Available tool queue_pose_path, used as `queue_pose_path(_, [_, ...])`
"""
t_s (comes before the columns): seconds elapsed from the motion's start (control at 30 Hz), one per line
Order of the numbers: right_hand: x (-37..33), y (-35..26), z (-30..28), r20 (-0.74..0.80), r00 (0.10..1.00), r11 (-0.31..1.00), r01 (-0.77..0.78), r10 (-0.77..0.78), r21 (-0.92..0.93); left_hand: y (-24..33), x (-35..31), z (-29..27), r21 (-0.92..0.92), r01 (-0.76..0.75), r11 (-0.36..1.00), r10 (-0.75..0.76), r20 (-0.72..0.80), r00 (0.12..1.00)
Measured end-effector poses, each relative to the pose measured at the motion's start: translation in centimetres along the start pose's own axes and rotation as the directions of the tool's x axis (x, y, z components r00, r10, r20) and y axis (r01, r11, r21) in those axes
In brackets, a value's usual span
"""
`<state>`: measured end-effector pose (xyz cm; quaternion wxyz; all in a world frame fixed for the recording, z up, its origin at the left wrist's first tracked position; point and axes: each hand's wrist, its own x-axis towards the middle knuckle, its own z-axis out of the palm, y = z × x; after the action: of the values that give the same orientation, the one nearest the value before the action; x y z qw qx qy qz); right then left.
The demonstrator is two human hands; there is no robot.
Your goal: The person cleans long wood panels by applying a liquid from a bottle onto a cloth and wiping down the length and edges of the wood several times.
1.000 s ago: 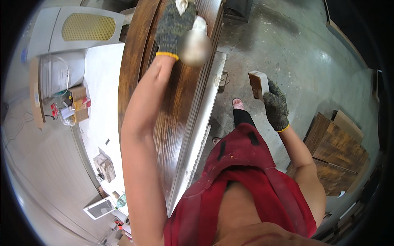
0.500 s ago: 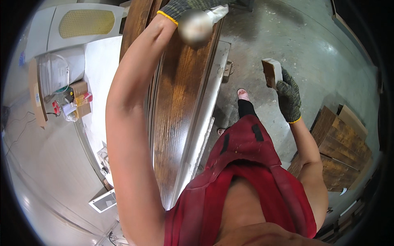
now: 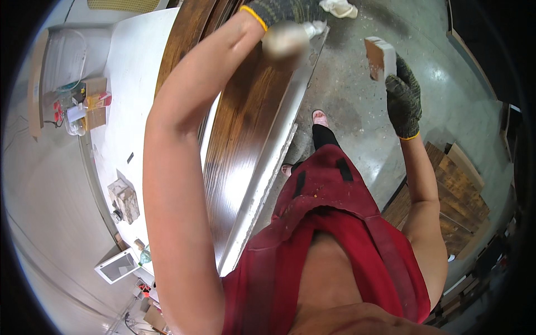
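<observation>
My left hand (image 3: 293,14), in a dark knitted glove with a yellow cuff, is at the top edge over a dark brown wood-grain plank (image 3: 254,100). It is closed on a crumpled white cloth (image 3: 339,8), whose folds stick out past the fingers. A blurred patch hides part of the cloth, and the fingers are mostly out of sight. On the right, my gloved right hand (image 3: 404,103) grips a block (image 3: 381,58) with a brown face and white sides, like a sanding block. It is held up above the floor, apart from the plank.
The plank lies on a long white-edged bench (image 3: 262,195). Left of it is a white tabletop (image 3: 125,128) with a stone-patterned box (image 3: 124,201) and small bottles and boxes (image 3: 84,109). Brown wood-grain boards (image 3: 460,195) lie on the concrete floor (image 3: 357,123) at right.
My left hand has moved right along the plank with the cloth. My right hand and the block have shifted up and right. The view has shifted, showing more of the white tabletop.
</observation>
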<state>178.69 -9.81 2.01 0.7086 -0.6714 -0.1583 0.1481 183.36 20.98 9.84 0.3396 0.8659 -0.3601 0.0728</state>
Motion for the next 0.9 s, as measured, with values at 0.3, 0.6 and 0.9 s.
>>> queue_pose_path(0.3, [5.5, -3.1, 8.0, -0.134, 0.913, 0.909, 0.4, -0.385, 0.118, 12.6, -13.7, 2.9, 0.185, 0.069, 0.98, -0.068, -0.013, 0.998])
queue_pose_path(0.6, [4.4, -4.4, 19.1, 0.158, 0.844, 0.757, 0.531, -0.512, -0.381, 33.9, -30.1, 6.6, 0.09, 0.569, 0.818, -0.554, -0.145, 0.82])
queue_pose_path(0.9, [4.9, -1.6, 21.0, 0.179, 0.742, 0.519, 0.599, -0.646, -0.61, 39.9, -36.7, 10.4, 0.404, 0.848, 0.342, -0.811, -0.33, 0.484])
